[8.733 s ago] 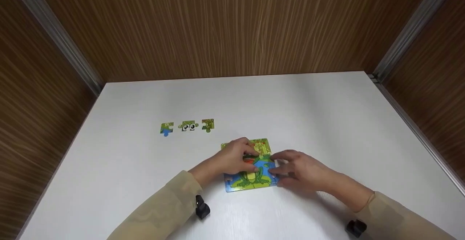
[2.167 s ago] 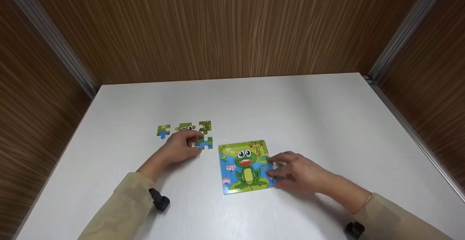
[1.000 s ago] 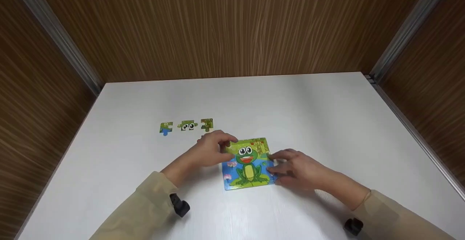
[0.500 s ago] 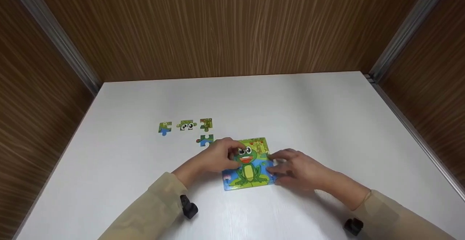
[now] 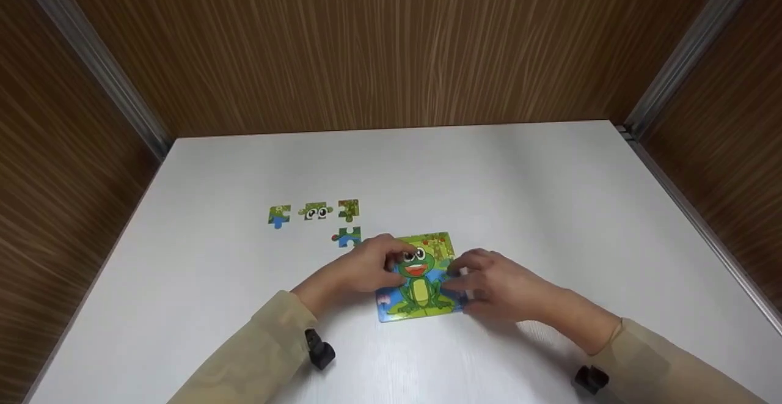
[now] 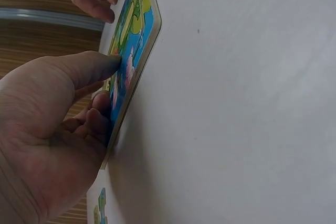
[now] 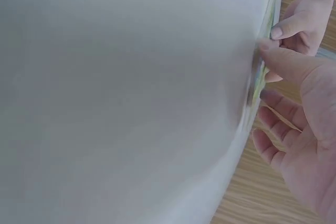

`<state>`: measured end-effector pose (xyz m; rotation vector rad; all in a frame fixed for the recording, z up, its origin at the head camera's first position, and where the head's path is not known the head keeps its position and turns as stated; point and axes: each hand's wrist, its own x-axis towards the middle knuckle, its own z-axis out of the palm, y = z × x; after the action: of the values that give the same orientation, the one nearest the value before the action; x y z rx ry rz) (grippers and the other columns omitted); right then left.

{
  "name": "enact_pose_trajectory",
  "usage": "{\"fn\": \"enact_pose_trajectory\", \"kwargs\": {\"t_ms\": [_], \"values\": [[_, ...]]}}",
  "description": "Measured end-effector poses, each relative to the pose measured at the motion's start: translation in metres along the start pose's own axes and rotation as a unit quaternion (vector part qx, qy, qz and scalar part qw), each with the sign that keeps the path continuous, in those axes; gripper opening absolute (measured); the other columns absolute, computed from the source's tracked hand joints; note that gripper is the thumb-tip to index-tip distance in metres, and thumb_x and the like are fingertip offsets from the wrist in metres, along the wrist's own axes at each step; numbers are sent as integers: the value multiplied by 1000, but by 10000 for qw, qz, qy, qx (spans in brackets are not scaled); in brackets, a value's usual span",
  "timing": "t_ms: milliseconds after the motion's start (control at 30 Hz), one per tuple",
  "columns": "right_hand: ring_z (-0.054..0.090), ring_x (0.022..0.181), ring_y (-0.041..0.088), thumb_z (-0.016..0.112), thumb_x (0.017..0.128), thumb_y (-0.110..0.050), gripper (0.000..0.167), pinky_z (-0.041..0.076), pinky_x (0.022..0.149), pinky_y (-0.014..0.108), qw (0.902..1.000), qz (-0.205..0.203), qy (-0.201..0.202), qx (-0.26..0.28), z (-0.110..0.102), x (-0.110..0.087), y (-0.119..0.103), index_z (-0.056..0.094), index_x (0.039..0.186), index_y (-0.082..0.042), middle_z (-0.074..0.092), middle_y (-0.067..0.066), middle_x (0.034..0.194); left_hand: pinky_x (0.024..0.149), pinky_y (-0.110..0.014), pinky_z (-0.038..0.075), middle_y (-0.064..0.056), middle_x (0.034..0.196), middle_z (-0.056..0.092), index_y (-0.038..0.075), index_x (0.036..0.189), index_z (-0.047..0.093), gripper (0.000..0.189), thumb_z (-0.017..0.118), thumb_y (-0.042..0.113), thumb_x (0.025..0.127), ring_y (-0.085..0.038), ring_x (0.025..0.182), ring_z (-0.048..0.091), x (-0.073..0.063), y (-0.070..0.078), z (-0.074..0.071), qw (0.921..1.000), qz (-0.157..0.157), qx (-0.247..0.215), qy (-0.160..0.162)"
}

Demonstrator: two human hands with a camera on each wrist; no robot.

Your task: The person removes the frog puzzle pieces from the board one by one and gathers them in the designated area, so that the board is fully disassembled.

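A square frog puzzle board [image 5: 420, 294] lies flat on the white table. My left hand [image 5: 365, 268] reaches over its left side, thumb and fingers bent near the frog's face. In the left wrist view, the left thumb [image 6: 100, 67] touches the picture, and the other fingers are curled against it; whether they pinch a piece is hidden. My right hand [image 5: 504, 285] is at the board's right edge, thumb near the front corner and fingers reaching over the picture. The right wrist view shows the right thumb [image 7: 283, 59] against the board's edge, with the other fingers loosely spread.
Loose puzzle pieces lie behind and left of the board: a green-blue piece [image 5: 279, 216], a piece with eyes [image 5: 316, 211], a brown-green piece [image 5: 349, 209] and a blue-green piece [image 5: 349, 237] in front of it. Brown wood-grain panels [image 5: 391, 49] enclose the table.
The blue-green piece joins the loose ones, where my left hand was 2.2 s ago. That hand has since moved right, back onto the board. My right fingers have shifted slightly inward over the picture.
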<state>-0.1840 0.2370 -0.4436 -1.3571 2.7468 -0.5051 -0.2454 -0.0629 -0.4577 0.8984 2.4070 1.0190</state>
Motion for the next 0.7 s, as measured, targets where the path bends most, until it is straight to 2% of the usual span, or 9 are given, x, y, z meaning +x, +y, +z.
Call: {"fn": "enact_pose_trajectory", "kwargs": {"t_ms": [100, 300, 467, 700], "values": [[62, 121, 29, 87, 90, -16, 41, 54, 100, 50, 9998, -40, -155, 79, 0, 3, -2, 77, 130, -14, 67, 11, 130, 78, -30, 48, -1, 106, 59, 14, 142, 68, 49, 77, 11, 94, -14, 89, 54, 0, 1, -1, 10000, -55, 69, -30], [58, 125, 27, 84, 94, -27, 46, 54, 101, 45, 9986, 197, -435, 231, 2, 7, -3, 74, 137, -16, 64, 9, 132, 81, -31, 47, 0, 107, 57, 16, 145, 67, 50, 77, 14, 96, -15, 93, 53, 2, 1, -2, 9996, -168, 90, -211], [55, 126, 26, 83, 94, -34, 49, 53, 102, 44, 9989, 159, -423, 121, 6, 9, -2, 72, 141, -21, 59, 8, 134, 82, -31, 46, 0, 107, 55, 16, 145, 67, 49, 77, 14, 97, -15, 93, 52, 3, 2, -3, 9994, -143, 123, -295], [55, 128, 26, 83, 94, -29, 48, 53, 102, 43, 9994, 132, -321, -33, 11, 7, -1, 72, 141, -23, 57, 9, 136, 86, -33, 46, 1, 112, 57, 19, 145, 67, 48, 75, 17, 98, -16, 97, 52, 3, 3, -3, 9988, -184, 297, -357]]}}
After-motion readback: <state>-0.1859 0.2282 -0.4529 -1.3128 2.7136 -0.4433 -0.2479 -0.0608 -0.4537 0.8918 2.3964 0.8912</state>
